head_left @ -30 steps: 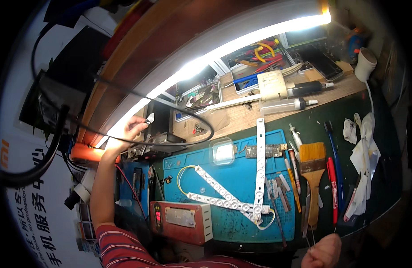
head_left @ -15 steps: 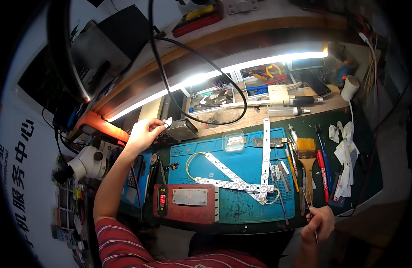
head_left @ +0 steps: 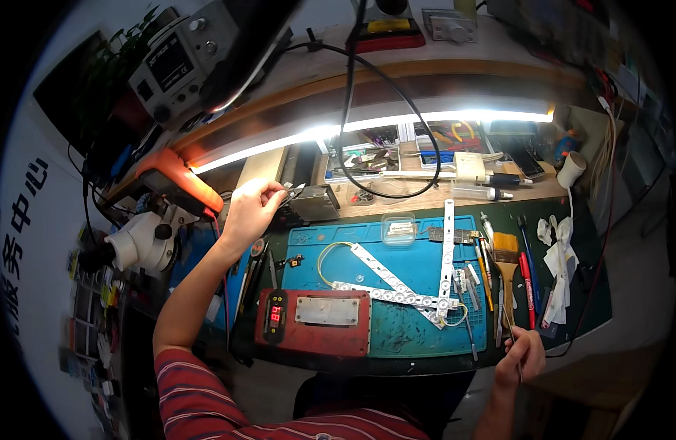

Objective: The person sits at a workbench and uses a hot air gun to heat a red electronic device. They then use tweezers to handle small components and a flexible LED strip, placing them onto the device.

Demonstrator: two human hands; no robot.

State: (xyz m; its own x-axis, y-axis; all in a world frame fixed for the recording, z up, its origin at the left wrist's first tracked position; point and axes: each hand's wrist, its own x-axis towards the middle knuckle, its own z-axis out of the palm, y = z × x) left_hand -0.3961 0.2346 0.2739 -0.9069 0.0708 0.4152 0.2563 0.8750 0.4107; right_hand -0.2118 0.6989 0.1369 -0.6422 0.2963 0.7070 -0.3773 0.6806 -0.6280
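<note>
My left hand (head_left: 251,211) reaches to the back left of the bench, thumb and forefinger pinched together beside a dark metal box (head_left: 313,203). What the pinch holds is too small to make out. Low at the right edge of the bench, my right hand (head_left: 525,355) is closed round slim metal tweezers (head_left: 509,320), their tip pointing up and away from me. Between the hands, white LED strips (head_left: 386,273) joined by thin wires lie crossed on a blue work mat (head_left: 419,345). A red heating plate (head_left: 331,334) with a lit display sits at the mat's near left.
A wide brush (head_left: 505,253), a red marker (head_left: 527,282) and crumpled tissue (head_left: 561,257) lie right of the mat. A clear small box (head_left: 398,229) sits on its far part. A white microscope (head_left: 140,242) and an orange meter (head_left: 180,183) stand left. A black cable loop (head_left: 343,125) hangs ahead.
My view has shifted, so the bench appears moved right. My left hand is now turned down at the metal box, and the white scrap it held up is no longer plain. My right hand keeps the tweezers.
</note>
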